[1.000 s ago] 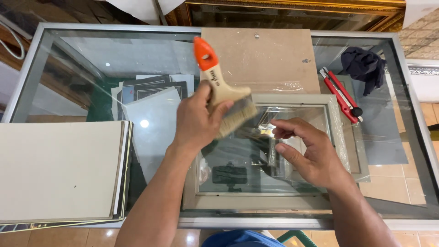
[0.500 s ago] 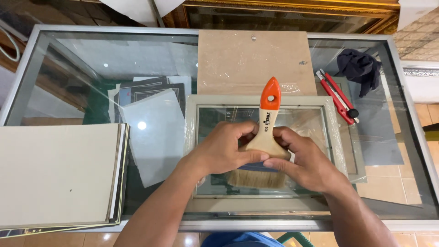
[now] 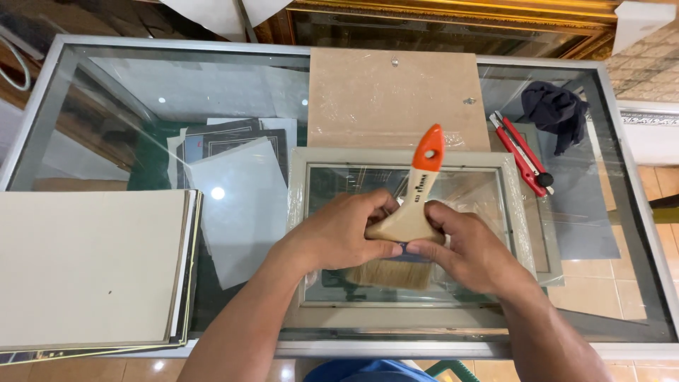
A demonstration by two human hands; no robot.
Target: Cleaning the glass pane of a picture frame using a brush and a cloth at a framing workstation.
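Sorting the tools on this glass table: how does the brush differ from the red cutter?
The brush is gripped by the left hand and right hand over the frame; the red cutter lies untouched at the right. The brush is wide, wooden, orange-tipped; the cutter is slim. Both are hand tools.

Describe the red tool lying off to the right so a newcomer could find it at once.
Start at the glass-topped table and go to its far right side, past the pale picture frame. The red utility knife lies there at a slant, beside a crumpled dark cloth. It is the only long, slim red thing; the paintbrush has an orange tip.
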